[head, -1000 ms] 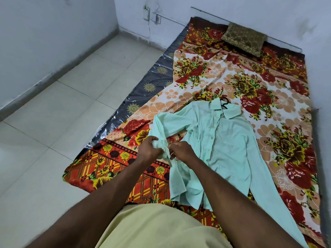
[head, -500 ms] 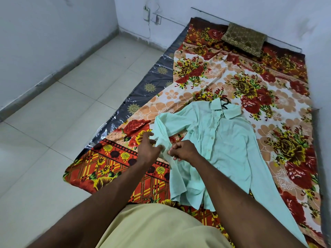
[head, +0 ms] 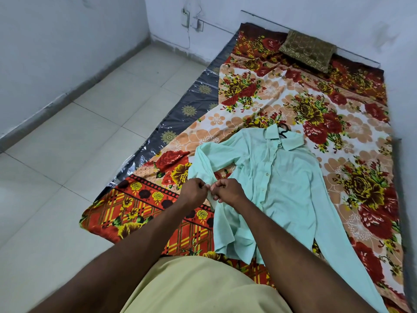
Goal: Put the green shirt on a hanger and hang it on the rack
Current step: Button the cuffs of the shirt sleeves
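left hand (head: 194, 192) and right hand (head: 228, 192), fingers curled, pinch a sleeve cuff (head: 211, 197) between them; the green shirt (head: 282, 188) lies flat just beyond the right hand, hanger hook (head: 284, 132) at its collar; the cuff likely needs holding taut, gently, without dragging the shirt askew.

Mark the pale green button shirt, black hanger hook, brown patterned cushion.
pale green button shirt (head: 288, 188): head view, chest panel.
black hanger hook (head: 284, 132): head view, curve above the collar.
brown patterned cushion (head: 308, 50): head view, top face.

Shirt (head: 286, 184) on bedsheet (head: 352, 141); pillow (head: 308, 50) behind; floor (head: 79, 154) left.
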